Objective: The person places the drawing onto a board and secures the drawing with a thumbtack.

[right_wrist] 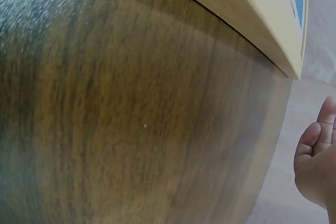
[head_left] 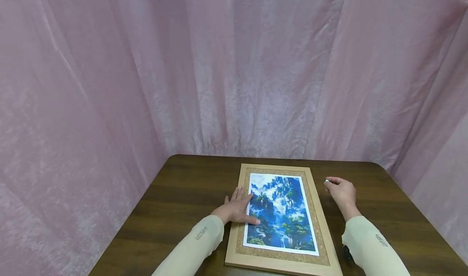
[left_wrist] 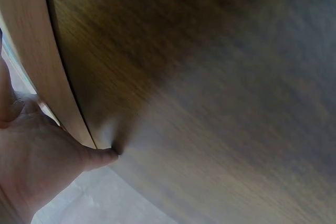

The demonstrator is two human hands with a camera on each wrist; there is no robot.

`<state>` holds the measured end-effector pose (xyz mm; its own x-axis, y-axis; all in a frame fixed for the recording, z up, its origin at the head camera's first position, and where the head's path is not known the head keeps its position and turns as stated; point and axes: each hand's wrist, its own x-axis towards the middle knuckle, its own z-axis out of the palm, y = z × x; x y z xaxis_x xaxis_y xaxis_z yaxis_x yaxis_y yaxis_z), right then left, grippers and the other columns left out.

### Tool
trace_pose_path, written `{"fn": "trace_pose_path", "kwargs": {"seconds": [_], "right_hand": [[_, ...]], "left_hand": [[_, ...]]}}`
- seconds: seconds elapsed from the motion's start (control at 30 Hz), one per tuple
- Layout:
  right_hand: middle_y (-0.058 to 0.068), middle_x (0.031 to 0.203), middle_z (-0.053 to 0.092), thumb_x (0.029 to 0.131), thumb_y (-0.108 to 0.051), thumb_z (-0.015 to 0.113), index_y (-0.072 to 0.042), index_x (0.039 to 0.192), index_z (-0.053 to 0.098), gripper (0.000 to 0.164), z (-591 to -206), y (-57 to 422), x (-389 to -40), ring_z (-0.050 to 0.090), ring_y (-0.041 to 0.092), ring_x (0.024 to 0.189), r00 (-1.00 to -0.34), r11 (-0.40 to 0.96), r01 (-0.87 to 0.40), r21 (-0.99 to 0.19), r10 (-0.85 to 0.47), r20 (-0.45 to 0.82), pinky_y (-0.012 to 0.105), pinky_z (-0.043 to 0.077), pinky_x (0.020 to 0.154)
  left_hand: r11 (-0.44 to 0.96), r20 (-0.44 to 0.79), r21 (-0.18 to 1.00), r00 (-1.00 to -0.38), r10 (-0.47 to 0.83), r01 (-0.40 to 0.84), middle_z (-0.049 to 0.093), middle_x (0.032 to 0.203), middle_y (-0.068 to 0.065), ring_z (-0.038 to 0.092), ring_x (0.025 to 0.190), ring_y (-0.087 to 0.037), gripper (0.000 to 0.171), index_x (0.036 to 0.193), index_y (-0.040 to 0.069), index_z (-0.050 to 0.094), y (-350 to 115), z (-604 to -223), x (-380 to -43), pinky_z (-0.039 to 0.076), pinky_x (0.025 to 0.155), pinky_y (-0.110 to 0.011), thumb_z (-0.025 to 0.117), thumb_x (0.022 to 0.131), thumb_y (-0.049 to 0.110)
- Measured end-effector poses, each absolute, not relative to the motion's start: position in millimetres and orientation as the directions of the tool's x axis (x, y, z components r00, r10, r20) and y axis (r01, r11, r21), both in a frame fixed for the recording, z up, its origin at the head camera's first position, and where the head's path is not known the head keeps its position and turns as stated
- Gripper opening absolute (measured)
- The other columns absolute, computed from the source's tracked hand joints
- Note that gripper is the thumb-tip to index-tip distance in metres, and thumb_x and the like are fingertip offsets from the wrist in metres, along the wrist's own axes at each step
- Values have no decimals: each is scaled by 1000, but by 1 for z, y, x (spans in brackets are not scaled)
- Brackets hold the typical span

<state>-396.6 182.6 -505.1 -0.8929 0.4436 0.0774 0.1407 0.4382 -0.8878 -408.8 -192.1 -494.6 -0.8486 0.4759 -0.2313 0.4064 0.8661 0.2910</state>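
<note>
A corkboard [head_left: 323, 259] in a pale wooden frame lies flat on the table, with a white-bordered print of blue mountains and waterfalls [head_left: 281, 211] on it. My left hand [head_left: 237, 208] rests with spread fingers over the board's left side. Its thumb and index finger reach onto the print's left edge, while the other fingers lie over the frame. To the right of the board, my right hand [head_left: 341, 191] is raised with thumb and index finger together, pinching a small white thing [head_left: 326, 181] too small to identify. In the right wrist view only part of the right hand [right_wrist: 317, 156] shows.
The dark brown wooden table [head_left: 175, 195] extends on both sides of the board and has rounded far corners. Pink velvety curtains [head_left: 234, 73] hang behind and beside it. A tiny white speck [right_wrist: 145, 126] shows on the tabletop in the right wrist view.
</note>
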Motion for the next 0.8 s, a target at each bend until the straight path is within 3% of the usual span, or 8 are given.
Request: {"fn": "trace_pose_path", "kwargs": {"seconds": [0.13, 0.3, 0.53, 0.8], "right_hand": [[10, 92, 75, 98, -28, 61, 0, 124, 68, 39, -503, 179, -399, 71, 23, 83, -895, 495, 137, -858, 432, 106, 32, 48, 70], [16, 99, 73, 99, -31, 61, 0, 124, 67, 40, -499, 172, -403, 68, 25, 86, -909, 506, 127, -853, 403, 104, 33, 47, 68], [21, 108, 70, 100, -26, 60, 2, 123, 67, 37, -499, 160, -413, 66, 30, 90, -922, 498, 88, -863, 368, 118, 30, 50, 65], [22, 115, 68, 101, -21, 59, 2, 124, 67, 35, -496, 140, -425, 68, 30, 93, -933, 500, 76, -863, 340, 115, 36, 56, 72]], "left_hand": [[868, -234, 281, -848, 476, 409, -1, 166, -12, -7, 151, -32, 106, 160, 24, 21, -193, -494, -410, 9, 113, -67, 67, 78, 72], [868, -233, 286, -849, 475, 406, -1, 166, -13, -6, 151, -33, 105, 160, 23, 22, -194, -492, -410, 9, 113, -67, 68, 78, 71], [865, -228, 292, -849, 477, 408, 0, 166, -13, -5, 151, -33, 105, 160, 23, 22, -193, -494, -410, 10, 113, -67, 69, 78, 71], [864, -226, 302, -850, 476, 403, -1, 166, -12, -7, 151, -32, 106, 160, 24, 22, -192, -495, -408, 7, 114, -66, 69, 77, 71]]}}
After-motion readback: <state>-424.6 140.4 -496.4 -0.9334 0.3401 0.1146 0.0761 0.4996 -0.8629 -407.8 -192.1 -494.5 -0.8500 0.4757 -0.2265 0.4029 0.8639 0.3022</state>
